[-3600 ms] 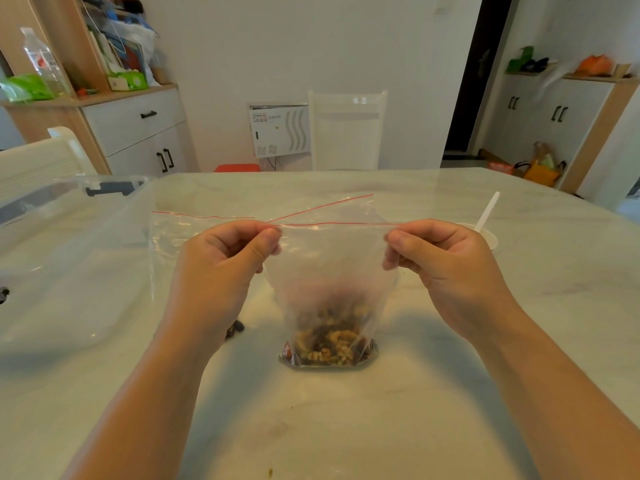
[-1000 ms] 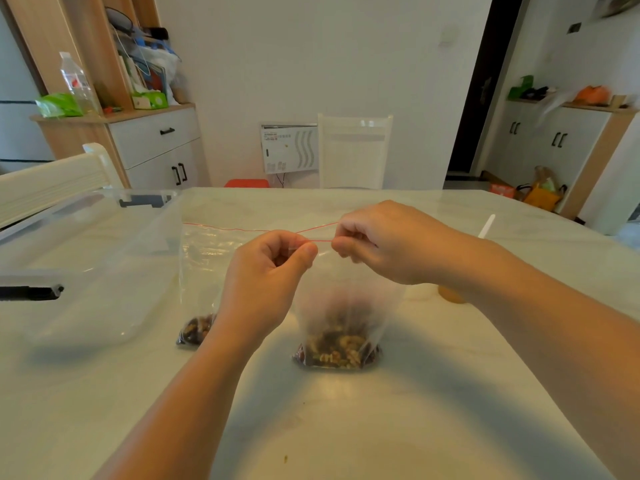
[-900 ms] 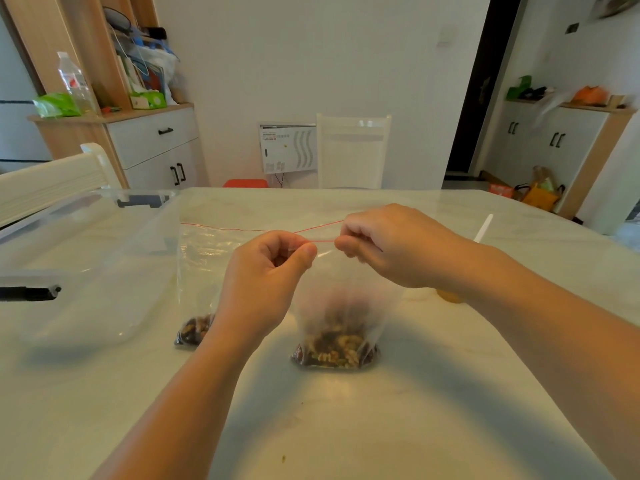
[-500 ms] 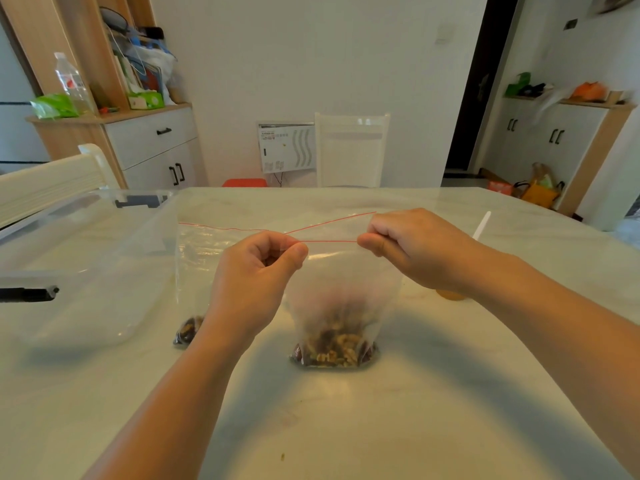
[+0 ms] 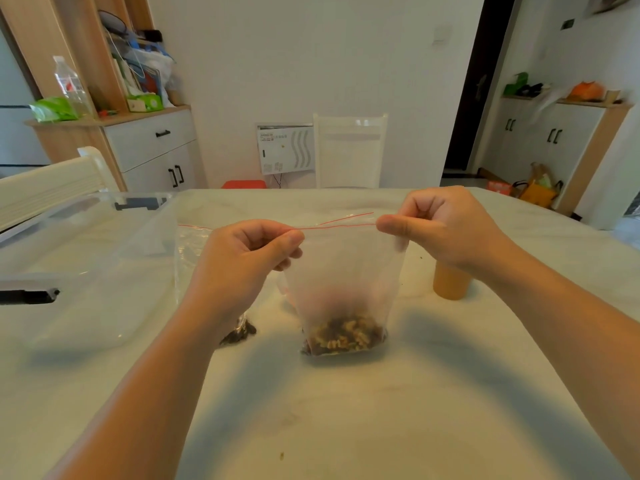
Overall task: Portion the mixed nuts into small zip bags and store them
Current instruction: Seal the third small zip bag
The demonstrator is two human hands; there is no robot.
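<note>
A small clear zip bag [image 5: 341, 271] with a red seal line stands upright on the table, mixed nuts [image 5: 343, 336] heaped at its bottom. My left hand [image 5: 247, 261] pinches the left end of the seal between thumb and fingers. My right hand [image 5: 438, 228] pinches the right end, and the red strip runs taut between them. A second bag of nuts [image 5: 194, 251] stands behind my left hand, its dark contents showing beside my left wrist.
A large clear plastic storage box [image 5: 79, 258] with black latches lies at the left of the marble table [image 5: 346, 410]. A small tan cup [image 5: 450, 284] stands behind my right wrist. White chairs are at the far side and the far left.
My right hand has slid rightward along the red seal, from beside my left hand to the bag's right corner. The left hand kept its pinch in place.
</note>
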